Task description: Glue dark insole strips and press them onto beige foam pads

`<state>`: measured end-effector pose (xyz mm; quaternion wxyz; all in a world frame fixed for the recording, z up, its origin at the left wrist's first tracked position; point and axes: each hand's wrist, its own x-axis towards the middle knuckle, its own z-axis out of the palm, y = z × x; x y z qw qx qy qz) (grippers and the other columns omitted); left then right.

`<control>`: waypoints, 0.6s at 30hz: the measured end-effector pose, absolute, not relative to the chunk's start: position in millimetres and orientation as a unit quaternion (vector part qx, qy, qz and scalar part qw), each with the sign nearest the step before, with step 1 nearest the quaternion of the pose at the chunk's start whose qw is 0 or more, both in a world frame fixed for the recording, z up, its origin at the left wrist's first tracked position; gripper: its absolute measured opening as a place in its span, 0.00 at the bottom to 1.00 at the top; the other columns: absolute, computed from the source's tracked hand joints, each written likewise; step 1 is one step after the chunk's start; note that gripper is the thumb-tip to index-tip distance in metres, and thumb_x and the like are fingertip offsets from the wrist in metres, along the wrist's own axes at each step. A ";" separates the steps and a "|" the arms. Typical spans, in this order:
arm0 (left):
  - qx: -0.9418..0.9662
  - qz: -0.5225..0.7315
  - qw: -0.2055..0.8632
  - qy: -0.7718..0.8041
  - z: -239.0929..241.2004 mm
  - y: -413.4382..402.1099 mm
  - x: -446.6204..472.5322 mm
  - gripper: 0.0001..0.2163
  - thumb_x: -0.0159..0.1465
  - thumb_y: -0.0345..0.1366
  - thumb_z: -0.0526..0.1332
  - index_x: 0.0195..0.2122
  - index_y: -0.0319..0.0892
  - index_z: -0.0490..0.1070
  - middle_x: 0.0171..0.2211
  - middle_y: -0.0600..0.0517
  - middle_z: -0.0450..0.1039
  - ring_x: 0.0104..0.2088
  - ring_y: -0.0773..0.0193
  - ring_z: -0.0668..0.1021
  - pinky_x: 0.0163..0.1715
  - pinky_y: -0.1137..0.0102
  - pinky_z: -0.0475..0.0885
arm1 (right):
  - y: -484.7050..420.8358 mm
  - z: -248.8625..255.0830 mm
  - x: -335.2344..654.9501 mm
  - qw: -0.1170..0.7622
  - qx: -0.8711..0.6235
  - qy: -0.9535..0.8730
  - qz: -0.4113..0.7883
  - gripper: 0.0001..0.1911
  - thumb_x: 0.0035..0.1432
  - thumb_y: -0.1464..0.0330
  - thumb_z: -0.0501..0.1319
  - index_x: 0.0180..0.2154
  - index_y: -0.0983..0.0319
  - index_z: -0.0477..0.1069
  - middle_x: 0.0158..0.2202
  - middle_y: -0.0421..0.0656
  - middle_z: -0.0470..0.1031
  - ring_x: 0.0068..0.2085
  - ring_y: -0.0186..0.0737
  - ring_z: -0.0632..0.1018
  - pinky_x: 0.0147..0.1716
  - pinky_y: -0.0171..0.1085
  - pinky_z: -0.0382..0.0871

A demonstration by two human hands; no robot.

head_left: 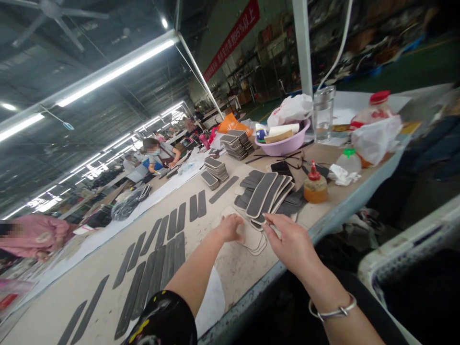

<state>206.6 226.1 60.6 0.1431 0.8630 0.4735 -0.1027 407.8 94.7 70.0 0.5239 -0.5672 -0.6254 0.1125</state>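
My left hand (pixel 230 228) rests over pale rounded pieces (pixel 256 243) on the table, fingers curved and the thumb apart from them. To its right, my right hand (pixel 292 239) has thumb and forefinger at the lower edge of a dark long panel with a pale rim (pixel 258 222); the fingertips appear to pinch that edge. Just beyond both hands lies a fanned pile of similar dark pale-rimmed panels (pixel 262 194). Dark narrow strips (pixel 154 275) lie in rows left of my left arm.
Stacked panels (pixel 214 171) stand farther back, near a lilac basin (pixel 283 146). At right are a glue bottle with a red tip (pixel 315 186), a green-capped bottle (pixel 348 162), a glass tumbler (pixel 323 117) and a red-lidded jar (pixel 377 115). Other people work across the table.
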 end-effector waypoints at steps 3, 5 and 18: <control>0.864 -0.140 0.120 0.469 61.9 228.5 204.6 0.26 0.37 0.42 0.74 0.38 0.43 0.71 0.43 0.48 0.70 0.50 0.49 0.69 0.52 0.55 0.61 | 95.0 68.3 406.1 0.512 -0.575 -0.629 0.111 0.14 0.61 0.66 0.54 0.46 0.62 0.70 0.43 0.46 0.74 0.42 0.42 0.75 0.42 0.41 0.71; 0.865 -0.151 0.116 0.464 60.7 227.5 201.6 0.23 0.39 0.41 0.73 0.36 0.42 0.71 0.40 0.49 0.71 0.47 0.51 0.71 0.49 0.60 0.64 | 95.2 68.0 404.6 0.502 -0.579 -0.632 0.110 0.13 0.61 0.66 0.54 0.46 0.62 0.70 0.43 0.45 0.74 0.41 0.42 0.75 0.41 0.41 0.71; 0.805 -0.052 0.204 0.555 90.7 181.1 159.0 0.08 0.56 0.38 0.63 0.35 0.41 0.75 0.32 0.54 0.76 0.32 0.67 0.75 0.32 0.75 0.68 | 100.7 39.2 392.1 0.485 -0.527 -0.697 0.026 0.17 0.62 0.59 0.52 0.46 0.61 0.70 0.41 0.45 0.75 0.40 0.43 0.77 0.38 0.39 0.70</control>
